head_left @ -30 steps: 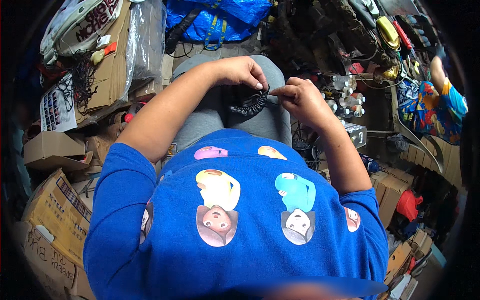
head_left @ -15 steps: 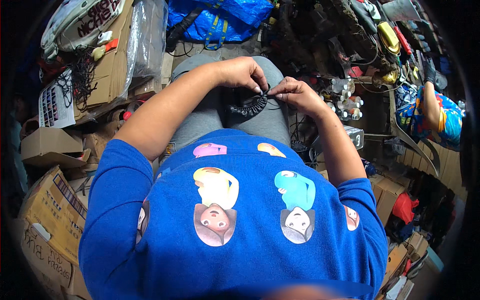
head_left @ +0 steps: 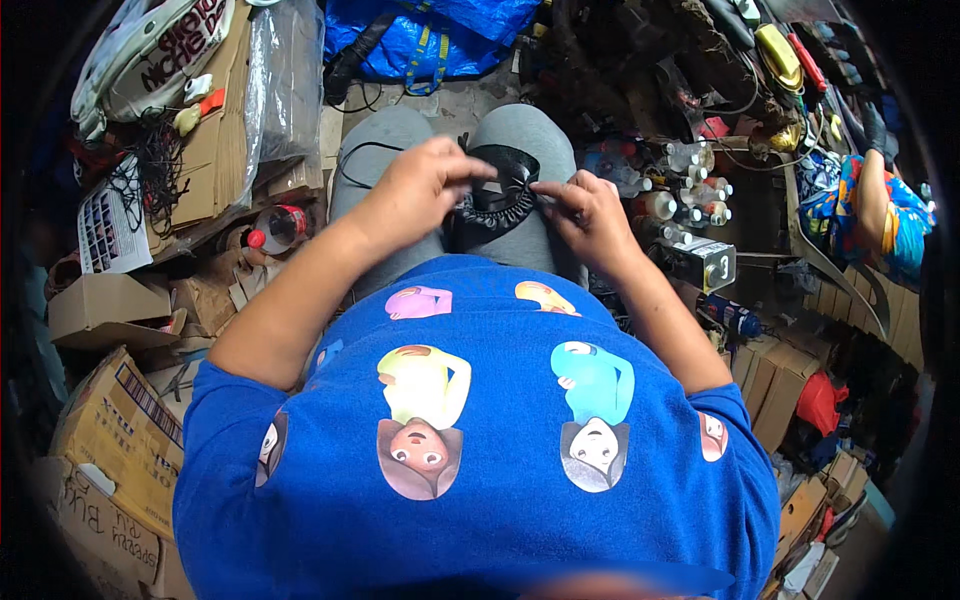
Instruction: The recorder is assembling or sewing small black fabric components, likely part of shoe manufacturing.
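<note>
On the lap, over grey-trousered knees (head_left: 400,135): black ribbed rubber part (head_left: 492,195) pinched between left hand (head_left: 425,185) and right hand (head_left: 585,215), fingers closed on opposite edges; cardboard boxes (head_left: 110,420) left, small bottles (head_left: 680,190) right.

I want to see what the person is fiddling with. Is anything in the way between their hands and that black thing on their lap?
Nothing visible. Both the left hand and the right hand already pinch the black ribbed rubber piece, which rests on the grey-trousered knees.
</note>
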Tool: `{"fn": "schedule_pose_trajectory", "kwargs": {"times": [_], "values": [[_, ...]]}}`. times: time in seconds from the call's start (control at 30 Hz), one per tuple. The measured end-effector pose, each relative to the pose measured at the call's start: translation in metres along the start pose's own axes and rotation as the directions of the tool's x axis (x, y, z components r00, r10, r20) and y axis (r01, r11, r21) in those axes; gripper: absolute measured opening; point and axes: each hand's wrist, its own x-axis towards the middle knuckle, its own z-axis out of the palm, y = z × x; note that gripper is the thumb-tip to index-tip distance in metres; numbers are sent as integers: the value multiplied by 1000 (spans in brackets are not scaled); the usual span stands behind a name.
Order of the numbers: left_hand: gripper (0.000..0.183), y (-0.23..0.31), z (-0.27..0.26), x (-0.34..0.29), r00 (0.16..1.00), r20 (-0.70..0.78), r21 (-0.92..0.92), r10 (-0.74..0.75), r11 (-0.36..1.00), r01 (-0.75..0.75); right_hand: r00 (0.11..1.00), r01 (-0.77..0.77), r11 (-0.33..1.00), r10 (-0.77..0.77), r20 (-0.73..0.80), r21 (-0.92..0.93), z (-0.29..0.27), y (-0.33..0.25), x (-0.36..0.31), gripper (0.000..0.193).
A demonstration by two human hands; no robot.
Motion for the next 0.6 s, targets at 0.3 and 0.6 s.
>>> {"fn": "schedule_pose_trajectory", "kwargs": {"times": [0.3, 0.6], "values": [[21, -15, 18, 3, 975, -196, 162, 106, 984, -74, 991, -98, 956, 68, 116, 275, -6, 21, 13, 31], [23, -31, 31, 11, 993, -102, 11, 66, 998, -65, 950, -106, 928, -12, 312, 358, -17, 37, 39, 27]]}}
